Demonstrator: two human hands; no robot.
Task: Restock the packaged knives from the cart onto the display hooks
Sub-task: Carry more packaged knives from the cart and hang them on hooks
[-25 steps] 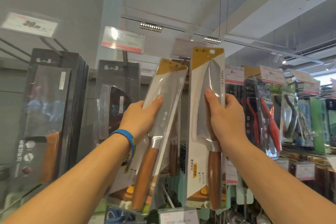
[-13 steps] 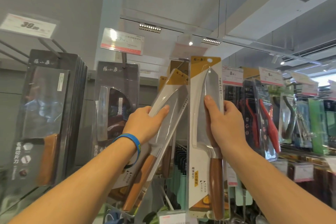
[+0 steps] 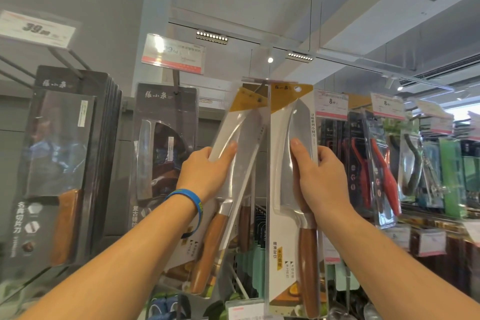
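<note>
The left hand [image 3: 207, 174], with a blue band [image 3: 193, 202] on its wrist, grips a clear plastic knife pack with a yellow top and brown wooden handle [image 3: 241, 169]. This pack leans to the right. Its top is up by a dark metal hook [image 3: 260, 86], but I cannot tell if it hangs there. The right hand [image 3: 319, 179] grips a second yellow-topped knife pack [image 3: 283, 163], which stands straight up just beside the first. Black knife boxes [image 3: 166, 143] hang to the left.

Upper-left price tag [image 3: 36, 30]: "39". Black knife package [image 3: 55, 163]: "張小泉", "名典切片刀". White knife package [image 3: 279, 249]: "精准定位". Right price tags [image 3: 331, 105]: "8" on each.
</note>
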